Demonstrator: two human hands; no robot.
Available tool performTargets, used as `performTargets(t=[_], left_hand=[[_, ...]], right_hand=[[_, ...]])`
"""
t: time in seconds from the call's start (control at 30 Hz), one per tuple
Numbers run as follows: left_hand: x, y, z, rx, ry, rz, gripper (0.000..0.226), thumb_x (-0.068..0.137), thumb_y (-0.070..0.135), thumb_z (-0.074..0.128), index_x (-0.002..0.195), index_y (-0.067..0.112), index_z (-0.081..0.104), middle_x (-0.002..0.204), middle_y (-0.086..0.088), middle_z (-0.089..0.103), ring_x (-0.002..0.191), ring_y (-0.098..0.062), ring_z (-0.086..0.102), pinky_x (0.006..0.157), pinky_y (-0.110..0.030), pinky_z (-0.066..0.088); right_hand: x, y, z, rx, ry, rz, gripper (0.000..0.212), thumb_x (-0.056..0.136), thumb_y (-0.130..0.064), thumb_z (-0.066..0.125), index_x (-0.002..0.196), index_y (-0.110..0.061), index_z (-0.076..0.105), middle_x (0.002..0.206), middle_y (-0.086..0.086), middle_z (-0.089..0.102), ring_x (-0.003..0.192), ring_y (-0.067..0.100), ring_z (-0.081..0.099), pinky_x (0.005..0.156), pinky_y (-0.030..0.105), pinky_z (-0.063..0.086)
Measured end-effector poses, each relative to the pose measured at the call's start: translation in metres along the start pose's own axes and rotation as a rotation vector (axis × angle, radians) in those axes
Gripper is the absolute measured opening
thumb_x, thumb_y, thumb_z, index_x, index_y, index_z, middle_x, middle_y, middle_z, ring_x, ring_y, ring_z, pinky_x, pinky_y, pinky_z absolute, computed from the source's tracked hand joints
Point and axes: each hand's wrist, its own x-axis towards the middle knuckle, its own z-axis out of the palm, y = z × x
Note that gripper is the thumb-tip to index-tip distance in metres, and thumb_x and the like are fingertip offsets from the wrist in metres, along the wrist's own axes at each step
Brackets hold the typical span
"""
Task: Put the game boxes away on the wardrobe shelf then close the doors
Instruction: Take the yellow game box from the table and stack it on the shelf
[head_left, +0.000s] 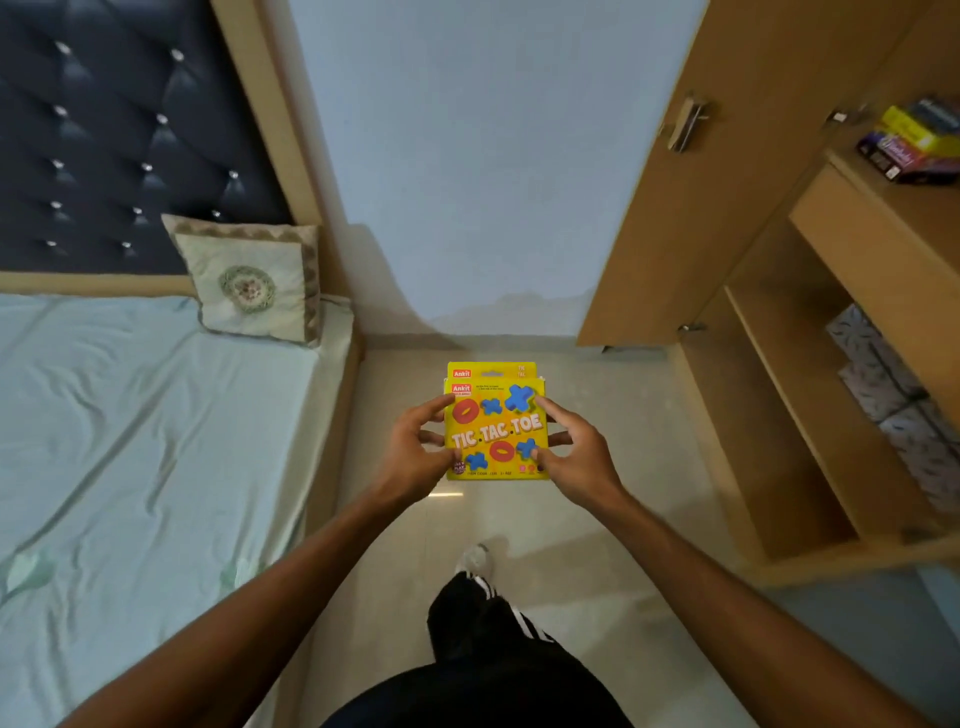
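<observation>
Forearms reach out over the floor, left hand and right hand pinching opposite edges of the stacked yellow game boxes, held level in mid-air, probably to keep them squared for the wardrobe shelf at right, where other boxes lie.

Tic Tac Toe boxes: yellow, two stacked, face up, gripped between left hand and right hand.
Shelved game boxes: piled on wardrobe shelf.
Wardrobe door: open.
</observation>
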Motion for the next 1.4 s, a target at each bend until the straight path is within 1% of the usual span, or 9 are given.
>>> performTargets(t=[0.2, 0.53, 0.67, 0.8, 0.97, 1.17, 1.27, 1.33, 1.4], left_hand=[[0.139, 0.042, -0.003, -0.003, -0.050, 0.008, 0.075, 0.072, -0.010, 0.074, 0.135, 0.027, 0.054, 0.123, -0.007, 0.050, 0.096, -0.029, 0.063, 0.055, -0.023, 0.058], [0.337, 0.091, 0.063, 0.029, -0.263, 0.057, 0.073, 0.071, -0.004, 0.076, 0.133, 0.029, 0.055, 0.124, -0.006, 0.052, 0.097, -0.027, 0.064, 0.064, -0.042, 0.062], [0.420, 0.126, 0.124, 0.047, -0.393, 0.127, 0.072, 0.071, -0.003, 0.077, 0.132, 0.027, 0.056, 0.122, -0.005, 0.053, 0.093, -0.024, 0.065, 0.060, -0.030, 0.061], [0.485, 0.164, 0.187, 0.073, -0.558, 0.164, 0.071, 0.071, -0.005, 0.076, 0.131, 0.026, 0.056, 0.122, -0.006, 0.054, 0.094, -0.026, 0.065, 0.058, -0.025, 0.058], [0.541, 0.225, 0.282, 0.097, -0.796, 0.230, 0.070, 0.069, -0.009, 0.072, 0.130, 0.021, 0.057, 0.117, -0.003, 0.059, 0.092, -0.028, 0.066, 0.062, -0.036, 0.061], [0.563, 0.286, 0.399, 0.056, -0.982, 0.268, 0.063, 0.077, -0.018, 0.064, 0.132, 0.012, 0.054, 0.107, 0.000, 0.063, 0.086, -0.013, 0.062, 0.055, -0.015, 0.053], [0.575, 0.316, 0.473, 0.045, -1.033, 0.298, 0.063, 0.078, -0.016, 0.063, 0.132, 0.015, 0.054, 0.117, -0.008, 0.065, 0.098, -0.022, 0.065, 0.063, -0.024, 0.059], [0.584, 0.338, 0.530, 0.046, -1.037, 0.324, 0.063, 0.077, -0.014, 0.066, 0.131, 0.019, 0.055, 0.120, -0.010, 0.065, 0.102, -0.028, 0.066, 0.069, -0.037, 0.061], [0.591, 0.359, 0.573, 0.026, -1.048, 0.329, 0.066, 0.075, -0.015, 0.068, 0.130, 0.018, 0.055, 0.120, -0.009, 0.064, 0.101, -0.027, 0.066, 0.067, -0.033, 0.060]], right_hand=[[0.128, -0.020, -0.017, 0.080, 0.053, 0.011, 0.069, 0.079, 0.003, 0.066, 0.138, -0.028, 0.049, 0.125, 0.001, 0.058, 0.090, 0.010, 0.065, 0.056, 0.021, 0.057], [0.269, -0.011, -0.087, 0.084, 0.297, 0.083, 0.066, 0.079, 0.001, 0.067, 0.136, -0.028, 0.051, 0.122, -0.003, 0.061, 0.088, 0.007, 0.066, 0.060, 0.018, 0.057], [0.323, 0.004, -0.140, 0.099, 0.440, 0.152, 0.067, 0.079, 0.001, 0.067, 0.137, -0.027, 0.051, 0.124, -0.003, 0.061, 0.091, 0.010, 0.067, 0.062, 0.022, 0.059], [0.357, 0.011, -0.193, 0.135, 0.590, 0.219, 0.065, 0.080, 0.003, 0.068, 0.137, -0.023, 0.052, 0.123, 0.000, 0.060, 0.086, 0.007, 0.067, 0.057, 0.018, 0.056], [0.378, 0.031, -0.260, 0.133, 0.840, 0.286, 0.066, 0.078, 0.004, 0.069, 0.135, -0.023, 0.054, 0.127, 0.004, 0.054, 0.087, 0.009, 0.066, 0.059, 0.017, 0.056], [0.387, 0.058, -0.351, 0.112, 1.069, 0.286, 0.063, 0.074, 0.015, 0.067, 0.131, -0.010, 0.055, 0.119, -0.002, 0.050, 0.087, 0.003, 0.060, 0.062, 0.007, 0.050], [0.390, 0.084, -0.412, 0.082, 1.129, 0.249, 0.059, 0.075, 0.015, 0.068, 0.128, -0.010, 0.058, 0.115, -0.010, 0.049, 0.090, 0.007, 0.060, 0.069, 0.010, 0.053], [0.394, 0.103, -0.464, 0.038, 1.173, 0.218, 0.056, 0.075, 0.015, 0.068, 0.125, -0.009, 0.060, 0.118, -0.003, 0.050, 0.092, 0.015, 0.062, 0.071, 0.011, 0.053], [0.399, 0.115, -0.509, -0.012, 1.194, 0.195, 0.054, 0.074, 0.015, 0.070, 0.122, -0.009, 0.062, 0.119, 0.002, 0.051, 0.094, 0.018, 0.063, 0.072, 0.010, 0.053]])
